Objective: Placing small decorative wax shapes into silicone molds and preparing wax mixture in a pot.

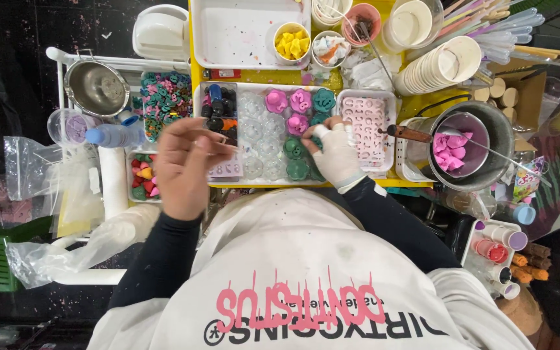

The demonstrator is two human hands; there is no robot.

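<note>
Nearest us is our white apron [306, 259] with pink and black print, over black sleeves. Our left hand [185, 167] is bare and hangs over the left end of the clear mould tray [264, 133], our landmark; its fingers pinch a thin stick [218, 146] that points right across the tray. Our right hand [337, 150] wears a white glove and rests on the tray's right part, fingers curled down on a dark green piece [317, 139]; we cannot tell whether it is truly gripped.

On the tray, pink and teal flower shapes [299, 102] sit along the far edge, and green ones [296, 159] lie near its front, just left of the gloved hand. Small dye bottles [220, 110] stand at the tray's left end. Right of the tray lies a pink letter mould [365, 123], and further right a metal pot [481, 139] holds a cup of pink pieces. Left of the tray are a heap of teal and pink shapes [166, 97], a steel bowl [95, 85] and a blue-capped bottle [115, 135]. Beyond the tray, a white tray [228, 35] and a cup of yellow pieces [291, 44] stand on the yellow desk [273, 76].
</note>
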